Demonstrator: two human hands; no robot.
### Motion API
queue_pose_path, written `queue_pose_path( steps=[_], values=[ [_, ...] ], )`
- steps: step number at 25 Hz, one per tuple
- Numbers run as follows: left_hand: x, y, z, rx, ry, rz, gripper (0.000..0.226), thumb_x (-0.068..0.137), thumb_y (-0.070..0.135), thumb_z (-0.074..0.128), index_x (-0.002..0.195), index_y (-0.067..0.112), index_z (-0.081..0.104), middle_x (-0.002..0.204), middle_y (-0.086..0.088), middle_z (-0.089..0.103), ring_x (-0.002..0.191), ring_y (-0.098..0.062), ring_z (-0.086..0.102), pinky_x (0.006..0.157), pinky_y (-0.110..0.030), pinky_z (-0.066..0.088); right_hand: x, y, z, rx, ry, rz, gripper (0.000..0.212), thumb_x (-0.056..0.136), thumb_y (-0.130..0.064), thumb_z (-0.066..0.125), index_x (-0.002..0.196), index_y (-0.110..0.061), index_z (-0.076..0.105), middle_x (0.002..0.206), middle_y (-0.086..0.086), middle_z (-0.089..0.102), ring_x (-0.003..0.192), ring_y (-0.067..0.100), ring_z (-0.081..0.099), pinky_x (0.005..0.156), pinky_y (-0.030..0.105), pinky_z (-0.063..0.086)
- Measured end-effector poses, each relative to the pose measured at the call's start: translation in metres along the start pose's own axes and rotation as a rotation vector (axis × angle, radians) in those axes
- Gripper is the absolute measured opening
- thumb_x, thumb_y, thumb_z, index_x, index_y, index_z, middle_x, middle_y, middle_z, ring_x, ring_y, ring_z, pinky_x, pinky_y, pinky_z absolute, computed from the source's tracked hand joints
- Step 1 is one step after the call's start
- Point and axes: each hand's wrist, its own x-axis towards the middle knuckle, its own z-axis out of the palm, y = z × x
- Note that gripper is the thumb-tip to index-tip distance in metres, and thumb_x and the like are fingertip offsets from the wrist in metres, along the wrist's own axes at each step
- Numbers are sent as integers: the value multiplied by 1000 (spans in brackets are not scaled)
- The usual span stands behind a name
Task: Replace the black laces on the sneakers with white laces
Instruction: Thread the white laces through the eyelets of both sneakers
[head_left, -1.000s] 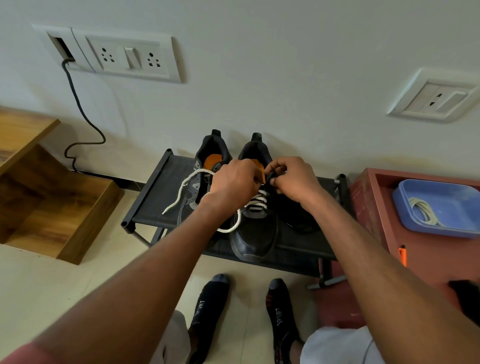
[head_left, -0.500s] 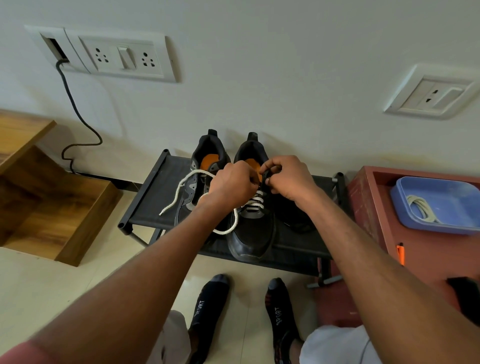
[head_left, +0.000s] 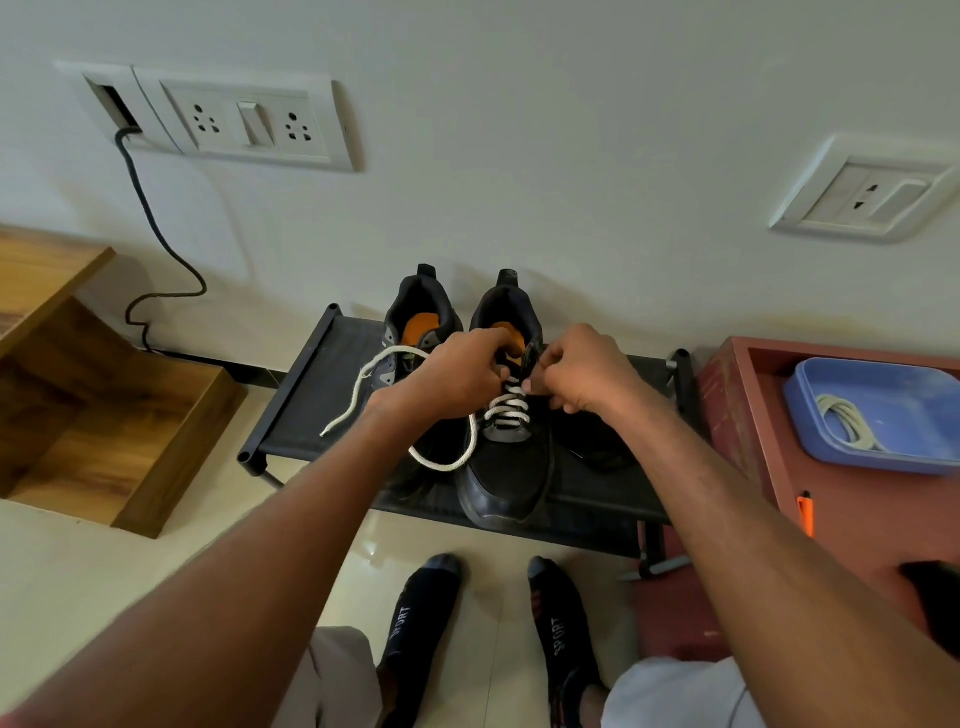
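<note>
Two black sneakers with orange insoles stand side by side on a low black rack (head_left: 306, 410). The right sneaker (head_left: 506, 478) carries a white lace (head_left: 506, 410) crossed through its lower eyelets. One loose end of that lace loops off to the left over the rack. My left hand (head_left: 452, 379) grips the lace at the sneaker's upper left eyelets. My right hand (head_left: 576, 371) pinches the sneaker's upper right edge beside the tongue. The left sneaker (head_left: 421, 322) is partly hidden behind my left hand.
A blue tray (head_left: 914, 415) holding a coiled white lace sits on a red-brown box (head_left: 743, 426) at the right, with an orange pen beside it. Something dark lies on the rack right of the sneakers. A wooden step unit (head_left: 104, 405) stands left. My socked feet are on the tiled floor.
Both hands stay at the right sneaker's upper eyelets, with only small finger shifts. The loose lace loop has barely moved.
</note>
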Motion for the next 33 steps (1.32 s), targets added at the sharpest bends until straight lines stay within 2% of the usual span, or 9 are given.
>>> queue_pose_path(
  steps=[4, 10, 14, 21, 22, 24, 27, 30, 33],
  values=[
    [-3, -2, 1, 49, 14, 48, 32, 101, 18, 60, 132, 23, 62, 79, 14, 59, 80, -16, 62, 71, -35, 47, -1, -1, 3, 14, 26, -15, 11, 82, -22, 85, 77, -25, 77, 76, 1, 77, 72, 23, 77, 73, 45, 66],
    [-9, -4, -6, 237, 161, 33, 23, 103, 38, 62, 120, 32, 76, 99, 6, 45, 99, -22, 51, 86, -39, 43, -2, -3, 2, 128, 63, 29, 4, 82, -19, 77, 78, -18, 79, 74, 6, 77, 74, 28, 77, 66, 44, 65],
    [-9, -5, -6, 127, 187, 50, 20, 103, 29, 63, 112, 24, 80, 96, 3, 50, 90, -19, 51, 77, -33, 40, 1, -4, -3, 170, 284, 47, 28, 73, -29, 74, 67, -2, 69, 59, 6, 62, 54, 23, 57, 54, 37, 47],
    [-12, -7, -8, 137, 213, 44, 20, 107, 26, 54, 108, 22, 74, 103, -1, 52, 91, -26, 57, 76, -37, 44, -7, -18, -41, 1299, 515, -16, 9, 94, -5, 58, 91, -1, 65, 82, 7, 72, 72, 21, 77, 70, 33, 61],
    [-12, -7, -10, 142, 229, 41, 20, 107, 26, 53, 107, 22, 72, 103, -1, 52, 90, -25, 56, 74, -36, 42, -5, -16, -46, 1232, 622, -69, 5, 93, -4, 56, 93, -3, 61, 79, 5, 68, 68, 19, 74, 67, 31, 58],
    [-11, -9, -11, 186, 222, 33, 19, 106, 28, 53, 99, 26, 70, 92, 2, 56, 85, -24, 58, 68, -34, 37, -2, -8, -46, 700, 711, -188, 15, 89, -3, 56, 102, -10, 56, 88, 2, 62, 74, 18, 67, 67, 25, 49],
    [-9, -8, -6, 232, 174, 21, 19, 106, 32, 54, 94, 27, 68, 77, 4, 61, 79, -25, 62, 62, -35, 39, -2, -1, -23, -101, 297, -232, 30, 88, -6, 68, 116, -15, 64, 115, 1, 57, 102, 19, 56, 83, 28, 44],
    [-10, -8, -7, 186, 106, 9, 17, 106, 39, 54, 103, 31, 69, 83, 2, 67, 79, -23, 63, 67, -38, 49, -6, -3, -7, -181, -31, -145, 15, 88, -24, 83, 98, -16, 75, 94, 1, 73, 89, 19, 69, 86, 39, 58],
    [-11, -9, -8, 159, 84, 3, 17, 105, 39, 57, 101, 28, 69, 79, 1, 65, 78, -22, 62, 68, -39, 51, -5, -5, -7, -119, 18, -114, 11, 92, -26, 80, 89, -15, 78, 80, -2, 74, 79, 17, 73, 81, 37, 60]
  ],
)
